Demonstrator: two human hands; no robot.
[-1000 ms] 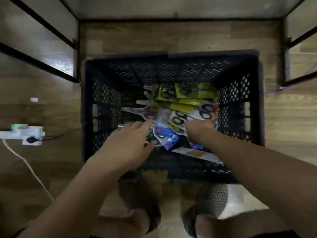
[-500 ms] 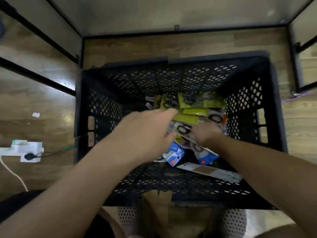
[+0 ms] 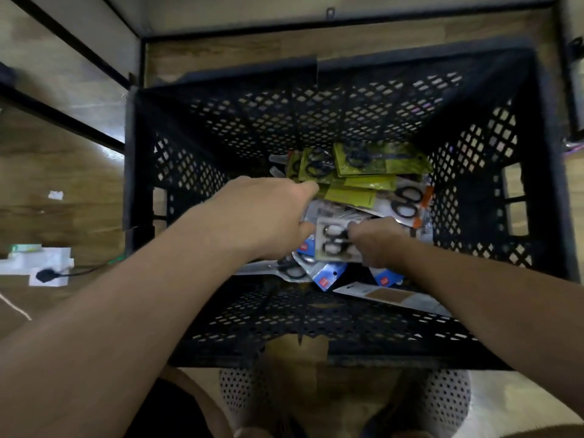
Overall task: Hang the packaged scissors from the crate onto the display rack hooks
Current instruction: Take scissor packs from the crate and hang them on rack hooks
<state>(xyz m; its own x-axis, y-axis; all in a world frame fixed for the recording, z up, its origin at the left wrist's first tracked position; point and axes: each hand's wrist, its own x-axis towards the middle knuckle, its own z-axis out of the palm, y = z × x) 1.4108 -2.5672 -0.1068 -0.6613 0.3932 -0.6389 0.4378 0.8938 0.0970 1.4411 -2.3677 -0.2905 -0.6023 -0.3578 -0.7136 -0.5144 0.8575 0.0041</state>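
A black perforated crate (image 3: 151, 172) stands on the wooden floor right below me. Its bottom holds a loose pile of packaged scissors: yellow-green packs (image 3: 363, 172) at the back, white packs with black handles (image 3: 407, 202) at the right, and blue-tagged ones (image 3: 325, 278) at the front. My right hand (image 3: 377, 245) is down in the crate and pinches a white-carded pack of black-handled scissors (image 3: 331, 245) by its right edge. My left hand (image 3: 262, 216) reaches in beside it, fingers stretched over the pile and thumb next to that pack's left edge. No display hooks are in view.
Black rack bars (image 3: 79, 128) cross the left side, and a black frame post (image 3: 568, 99) stands at the right. A white power strip with a black plug (image 3: 44, 273) and a white cord (image 3: 15, 308) lie on the floor at the left. My perforated white shoes (image 3: 442, 396) sit below the crate.
Both hands have gone deeper into the crate as the view closed in. My right hand has taken hold of a white-carded pack and raised it off the pile.
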